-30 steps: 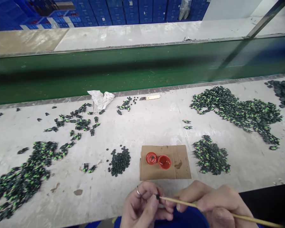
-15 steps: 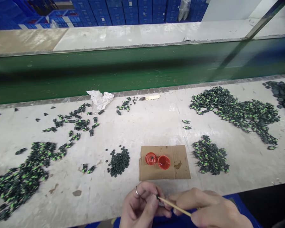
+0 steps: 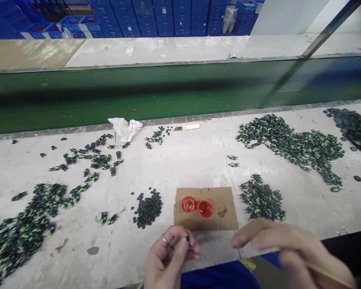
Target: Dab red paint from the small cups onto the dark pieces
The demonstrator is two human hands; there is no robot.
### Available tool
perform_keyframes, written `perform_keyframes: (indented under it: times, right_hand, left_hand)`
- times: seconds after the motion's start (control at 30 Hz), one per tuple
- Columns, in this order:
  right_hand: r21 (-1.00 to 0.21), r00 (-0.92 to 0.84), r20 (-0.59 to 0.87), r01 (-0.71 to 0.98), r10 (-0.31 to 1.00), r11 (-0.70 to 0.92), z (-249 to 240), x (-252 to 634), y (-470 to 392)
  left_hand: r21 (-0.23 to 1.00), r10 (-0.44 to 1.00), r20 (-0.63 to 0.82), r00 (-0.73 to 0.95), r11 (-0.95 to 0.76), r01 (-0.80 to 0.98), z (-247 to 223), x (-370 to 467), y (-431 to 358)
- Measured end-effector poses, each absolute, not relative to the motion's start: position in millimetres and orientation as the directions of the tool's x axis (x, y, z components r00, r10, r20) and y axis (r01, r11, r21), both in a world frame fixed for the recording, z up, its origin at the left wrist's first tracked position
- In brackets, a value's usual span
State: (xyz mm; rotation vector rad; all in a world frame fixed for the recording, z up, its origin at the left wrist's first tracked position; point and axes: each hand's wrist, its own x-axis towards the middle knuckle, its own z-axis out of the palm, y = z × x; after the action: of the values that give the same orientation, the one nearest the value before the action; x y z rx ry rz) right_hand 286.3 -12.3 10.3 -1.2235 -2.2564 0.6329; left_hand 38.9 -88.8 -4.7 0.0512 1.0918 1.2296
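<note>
My left hand (image 3: 170,257), with a ring on one finger, is closed at the table's front edge. Thumb and fingertips pinch a small dark disc (image 3: 187,238). My right hand (image 3: 291,251) is blurred, its fingers stretched toward a heap of small dark-and-green figures (image 3: 261,196). A thin wooden stick (image 3: 326,274) is tucked in that hand and points down to the right. Just beyond the hands lies a piece of cardboard (image 3: 185,222), bearing a shallow red lid (image 3: 185,205) and a red cup (image 3: 209,214). Left of the cardboard is a pile of small dark discs (image 3: 149,209).
More figures are heaped at the left (image 3: 27,224) and far right (image 3: 291,142). Larger dark discs (image 3: 351,128) lie at the right edge. A cutter knife (image 3: 190,127) and crumpled paper (image 3: 124,129) lie near the green belt (image 3: 138,96).
My right hand has moved right and away from my left hand, taking the stick with it; the stick's tip has left the small piece. My left hand still pinches it.
</note>
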Motion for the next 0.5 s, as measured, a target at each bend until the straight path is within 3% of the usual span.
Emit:
perform_keyframes:
  times: [0.17, 0.33, 0.5]
  right_hand:
    - [-0.356, -0.427, 0.143, 0.82, 0.893, 0.449, -4, 329, 19]
    - [-0.263, -0.445, 0.083, 0.853, 0.892, 0.45, -18, 333, 29]
    - [-0.237, -0.505, 0.057, 0.831, 0.861, 0.503, -28, 336, 40]
  left_hand:
    - [0.337, 0.764, -0.634, 0.12, 0.412, -0.846, -6, 24, -87]
    - [0.197, 0.782, -0.57, 0.252, 0.428, -0.882, -1, 21, -88]
    - [0.152, 0.804, -0.506, 0.312, 0.439, -0.885, 2, 22, -90]
